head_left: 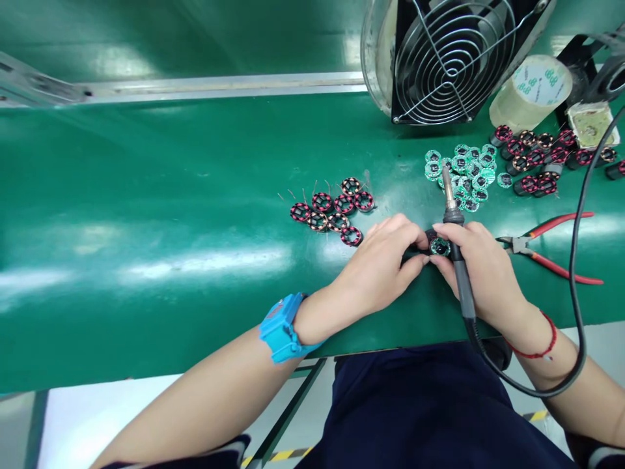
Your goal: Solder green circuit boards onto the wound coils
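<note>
Soldering iron [453, 221] being clenched pen-style by the right hand [481, 270], its tip pointing over a heap of green circuit boards [461, 172]. Left hand [375, 264] is pinching a black coil unit [437, 246] between its fingertips, just beside the iron's shaft. Left of the iron, red-and-black wound coils [332, 208] are lying on the green bench [146, 163]; right of it, red-handled pliers [547, 247] are resting, with black-based coils [534, 156] lying farther beyond.

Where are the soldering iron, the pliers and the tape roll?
Soldering iron [462, 285], head view, dark handle.
Pliers [561, 223], head view, red handle.
Tape roll [512, 104], head view, outer wrap.
</note>
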Tool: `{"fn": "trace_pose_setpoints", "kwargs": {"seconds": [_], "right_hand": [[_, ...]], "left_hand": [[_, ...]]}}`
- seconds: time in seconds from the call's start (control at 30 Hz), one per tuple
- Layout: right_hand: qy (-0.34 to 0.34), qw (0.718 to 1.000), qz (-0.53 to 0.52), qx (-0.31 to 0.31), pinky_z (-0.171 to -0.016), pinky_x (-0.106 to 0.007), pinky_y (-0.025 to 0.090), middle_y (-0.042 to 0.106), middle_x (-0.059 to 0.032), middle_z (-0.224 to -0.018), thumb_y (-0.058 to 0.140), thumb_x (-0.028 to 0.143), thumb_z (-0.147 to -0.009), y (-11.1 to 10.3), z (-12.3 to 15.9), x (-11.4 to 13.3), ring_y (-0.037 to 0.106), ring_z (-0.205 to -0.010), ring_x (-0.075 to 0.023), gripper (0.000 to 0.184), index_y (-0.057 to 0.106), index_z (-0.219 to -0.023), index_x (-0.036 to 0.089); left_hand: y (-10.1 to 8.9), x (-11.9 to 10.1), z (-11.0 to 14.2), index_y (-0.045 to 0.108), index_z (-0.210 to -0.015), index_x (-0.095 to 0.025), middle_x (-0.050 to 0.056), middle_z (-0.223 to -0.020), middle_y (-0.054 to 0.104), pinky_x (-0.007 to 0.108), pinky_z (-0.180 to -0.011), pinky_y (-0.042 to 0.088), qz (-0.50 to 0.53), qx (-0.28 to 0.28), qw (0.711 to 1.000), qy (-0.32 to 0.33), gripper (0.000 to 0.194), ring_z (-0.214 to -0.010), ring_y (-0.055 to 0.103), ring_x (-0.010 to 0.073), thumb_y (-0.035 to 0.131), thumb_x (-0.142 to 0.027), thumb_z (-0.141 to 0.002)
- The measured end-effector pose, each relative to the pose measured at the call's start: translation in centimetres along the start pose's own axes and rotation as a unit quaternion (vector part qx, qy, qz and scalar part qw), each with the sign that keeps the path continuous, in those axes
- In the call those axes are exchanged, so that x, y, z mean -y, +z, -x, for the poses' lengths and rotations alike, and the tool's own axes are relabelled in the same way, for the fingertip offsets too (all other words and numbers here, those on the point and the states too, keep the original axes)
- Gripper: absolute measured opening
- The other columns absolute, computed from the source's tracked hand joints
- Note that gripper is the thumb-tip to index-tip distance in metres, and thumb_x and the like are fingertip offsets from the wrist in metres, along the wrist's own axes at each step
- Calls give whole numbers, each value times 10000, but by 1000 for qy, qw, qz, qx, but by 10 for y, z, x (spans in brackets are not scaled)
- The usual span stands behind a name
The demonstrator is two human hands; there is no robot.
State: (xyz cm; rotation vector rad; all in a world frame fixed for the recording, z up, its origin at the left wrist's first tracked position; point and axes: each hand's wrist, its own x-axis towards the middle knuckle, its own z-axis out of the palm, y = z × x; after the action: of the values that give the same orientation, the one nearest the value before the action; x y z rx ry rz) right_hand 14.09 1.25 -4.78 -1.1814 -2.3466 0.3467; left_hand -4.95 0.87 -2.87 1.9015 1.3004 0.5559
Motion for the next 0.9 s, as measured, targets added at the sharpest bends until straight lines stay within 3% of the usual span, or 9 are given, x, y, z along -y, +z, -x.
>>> {"fn": "trace_pose_setpoints", "kwargs": {"seconds": [0.17,0.4,0.73,0.9], "right_hand": [[1,999,-36,-2,-760,-405,518,639,-84,-1013,586,324,-905,-4,1,1,588,-888,-244,423,463,-1299,232],[-117,990,-76,5,-930,-416,475,700,-56,-1036,563,188,-890,-15,4,1,565,-1194,-241,388,501,-1266,257],[-66,996,-47,-23,-807,-389,502,720,-47,-942,567,168,-887,-16,6,-4,636,-1006,-229,376,545,-1256,240],[-55,987,-120,-86,-763,-385,524,738,-40,-968,629,90,-837,-18,5,-1,661,-885,-210,560,497,-1358,247]], "left_hand": [[3,-2,-5,586,-820,-171,7,-836,551,290,-747,434,88,-31,996,-13,97,-820,529,138,553,-94,-870],[7,-3,-9,561,-749,-165,-7,-790,526,253,-696,426,149,-37,988,-16,134,-765,513,117,561,-106,-869],[3,-2,-7,600,-789,-163,0,-803,564,261,-706,432,118,-45,992,-23,133,-778,532,120,544,-60,-853],[3,-2,-8,589,-750,-161,0,-768,559,272,-711,417,93,-51,994,-21,161,-775,525,128,524,-49,-847]]}}
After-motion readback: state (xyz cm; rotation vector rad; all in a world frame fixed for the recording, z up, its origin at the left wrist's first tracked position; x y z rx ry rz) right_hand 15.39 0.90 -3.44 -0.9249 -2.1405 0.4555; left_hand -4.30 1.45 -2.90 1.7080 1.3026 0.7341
